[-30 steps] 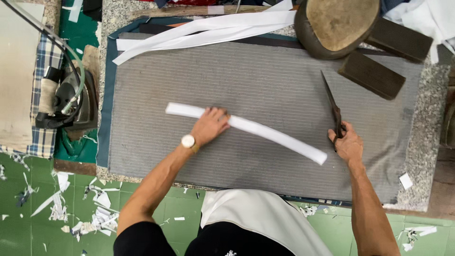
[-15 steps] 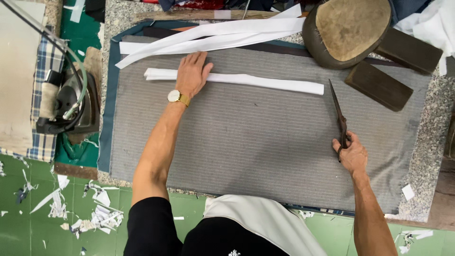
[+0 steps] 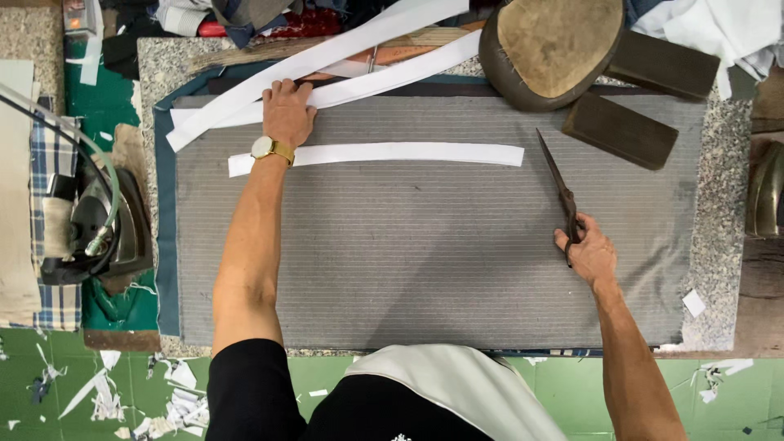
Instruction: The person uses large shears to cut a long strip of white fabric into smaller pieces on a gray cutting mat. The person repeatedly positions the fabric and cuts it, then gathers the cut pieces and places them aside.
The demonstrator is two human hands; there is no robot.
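— Under your left hand point(image 3: 287, 113), what have you got?

— Your left hand lies palm down with the fingers spread flat, pressing on the long white strips point(image 3: 343, 77) that run along the far edge of the grey striped cloth point(image 3: 408, 261). It grips nothing; it only rests on them. Your gold wristwatch point(image 3: 263, 148) sits just behind it, and your forearm crosses over the left end of a single white strip point(image 3: 408, 153) that lies flat and straight on the cloth, just nearer to you than that hand.

— And your right hand point(image 3: 590, 255)?

— Your right hand is closed around the handles of the dark scissors point(image 3: 562, 192). Their blades look closed, or nearly so, and point away from you, resting on the cloth. The blade tips lie just right of the single white strip's right end, not touching it.

— What else lies near your hands on the bench point(image 3: 723, 245)?

— Beyond your right hand, two dark wooden blocks point(image 3: 621, 129) lie at a slant, and a rounded padded form point(image 3: 555, 49) sits beside them at the far edge. Well to the left of your left hand an iron point(image 3: 98, 237) rests on its stand, with its hose curving over it. Paper scraps point(image 3: 98, 392) are scattered on the green floor below your left elbow.
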